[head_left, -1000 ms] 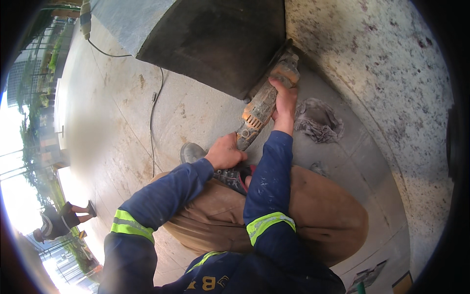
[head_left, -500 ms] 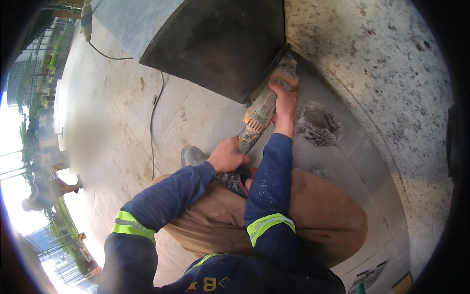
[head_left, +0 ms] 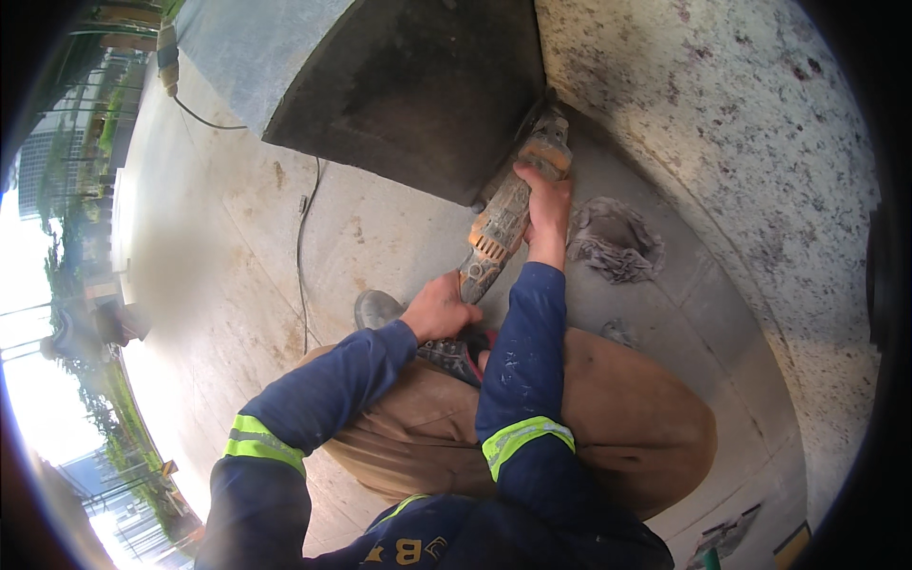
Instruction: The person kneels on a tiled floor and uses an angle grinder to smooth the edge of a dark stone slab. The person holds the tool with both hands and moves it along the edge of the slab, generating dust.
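Observation:
Both of my hands grip a dusty orange and grey angle grinder. My left hand is closed around the rear end of its body. Farther forward, my right hand wraps the body just behind the head. The grinder's head lies at the dark side face of a stone block, close to the corner where that block meets a speckled stone wall. The disc is mostly hidden, and I cannot tell whether it touches the stone. A crumpled greyish cloth lies on the floor right of my right hand.
A dark cable runs across the paved floor on the left. At the upper left is a cable connector. My folded leg in brown trousers is beneath my arms. Another person appears at the far left edge.
The view has shifted slightly, and the grinder's head shows a little lower and further left. Both hands keep their hold. The person at the far left has changed position.

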Motion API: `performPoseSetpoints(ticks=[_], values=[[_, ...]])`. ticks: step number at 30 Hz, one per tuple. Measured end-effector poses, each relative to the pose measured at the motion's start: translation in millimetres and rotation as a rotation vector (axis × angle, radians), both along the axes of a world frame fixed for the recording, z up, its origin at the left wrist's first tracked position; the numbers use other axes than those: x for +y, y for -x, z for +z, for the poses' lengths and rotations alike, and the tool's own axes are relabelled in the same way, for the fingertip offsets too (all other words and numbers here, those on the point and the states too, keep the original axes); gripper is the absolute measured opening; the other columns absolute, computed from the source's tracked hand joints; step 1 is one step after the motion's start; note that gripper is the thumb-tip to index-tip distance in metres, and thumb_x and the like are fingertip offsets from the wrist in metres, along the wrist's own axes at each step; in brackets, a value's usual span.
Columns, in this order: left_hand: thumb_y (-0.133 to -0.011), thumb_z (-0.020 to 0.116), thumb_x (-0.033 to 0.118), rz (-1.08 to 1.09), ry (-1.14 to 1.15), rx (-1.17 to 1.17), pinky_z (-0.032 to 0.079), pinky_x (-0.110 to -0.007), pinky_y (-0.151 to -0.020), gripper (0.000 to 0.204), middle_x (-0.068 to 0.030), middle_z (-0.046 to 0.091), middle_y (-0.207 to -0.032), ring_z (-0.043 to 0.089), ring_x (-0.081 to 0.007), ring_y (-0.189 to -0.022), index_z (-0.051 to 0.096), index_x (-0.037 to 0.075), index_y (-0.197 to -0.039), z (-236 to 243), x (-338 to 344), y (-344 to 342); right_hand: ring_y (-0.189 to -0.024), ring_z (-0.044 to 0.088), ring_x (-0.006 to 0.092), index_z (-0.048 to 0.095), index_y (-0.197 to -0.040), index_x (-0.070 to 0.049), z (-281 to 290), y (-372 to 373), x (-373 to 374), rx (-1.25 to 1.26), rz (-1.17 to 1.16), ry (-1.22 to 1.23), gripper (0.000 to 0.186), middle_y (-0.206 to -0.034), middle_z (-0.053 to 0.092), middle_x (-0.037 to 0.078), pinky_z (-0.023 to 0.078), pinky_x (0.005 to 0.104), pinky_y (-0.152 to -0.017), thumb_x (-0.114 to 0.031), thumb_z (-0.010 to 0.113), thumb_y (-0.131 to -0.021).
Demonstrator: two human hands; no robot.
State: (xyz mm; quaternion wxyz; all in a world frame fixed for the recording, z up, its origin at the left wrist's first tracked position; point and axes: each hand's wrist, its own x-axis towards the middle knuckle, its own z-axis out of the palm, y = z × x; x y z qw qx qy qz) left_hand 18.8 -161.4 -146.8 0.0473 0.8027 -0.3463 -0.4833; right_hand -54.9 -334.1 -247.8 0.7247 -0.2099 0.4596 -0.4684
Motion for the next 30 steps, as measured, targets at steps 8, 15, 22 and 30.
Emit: performPoseSetpoints(ticks=[8, 15, 22, 30], values=[[-0.071, 0.074, 0.023, -0.008, 0.012, -0.013, 0.050, -0.042, -0.084, 0.050, -0.0284, 0.066, -0.097, 0.065, -0.0397, -0.099, 0.059, -0.005, -0.109, 5.5, 12.7, -10.7, -0.104, 0.059, 0.0248, 0.037, -0.127, 0.005, 12.3, -2.2, 10.2, -0.094, 0.041, -0.063, 0.070, -0.117, 0.055, 0.017, 0.050, 0.0377, -0.090, -0.006, 0.078, -0.072], [-0.070, 0.074, 0.021, 0.017, -0.050, 0.030, 0.050, -0.041, -0.083, 0.048, -0.0266, 0.067, -0.095, 0.066, -0.0365, -0.096, 0.060, -0.006, -0.108, 8.0, 16.5, -3.6, -0.108, 0.057, 0.0255, 0.032, -0.129, 0.005, -10.3, -1.4, 22.6, -0.097, 0.067, -0.093, 0.076, -0.120, 0.052, 0.018, 0.049, 0.0385, -0.093, -0.008, 0.080, -0.071], [-0.071, 0.073, 0.022, 0.010, -0.050, -0.017, 0.051, -0.040, -0.082, 0.049, -0.0257, 0.067, -0.092, 0.067, -0.0367, -0.095, 0.058, -0.009, -0.106, 13.0, 18.8, -8.7, -0.105, 0.058, 0.0257, 0.031, -0.130, 0.005, -4.3, -3.0, 26.8, -0.105, 0.038, -0.154, 0.077, -0.118, 0.053, 0.017, 0.050, 0.0391, -0.091, -0.010, 0.080, -0.071], [-0.088, 0.070, 0.026, 0.119, -0.146, 0.460, 0.051, -0.030, -0.066, 0.054, -0.0110, 0.066, -0.088, 0.062, -0.0139, -0.078, 0.046, -0.004, -0.126, 113.6, 21.7, 27.6, -0.080, 0.064, 0.0280, 0.058, -0.111, 0.000, 34.7, 39.3, 38.7, -0.348, 0.194, -0.272, 0.040, -0.096, 0.062, 0.013, 0.059, 0.0462, -0.074, -0.022, 0.071, -0.081]])
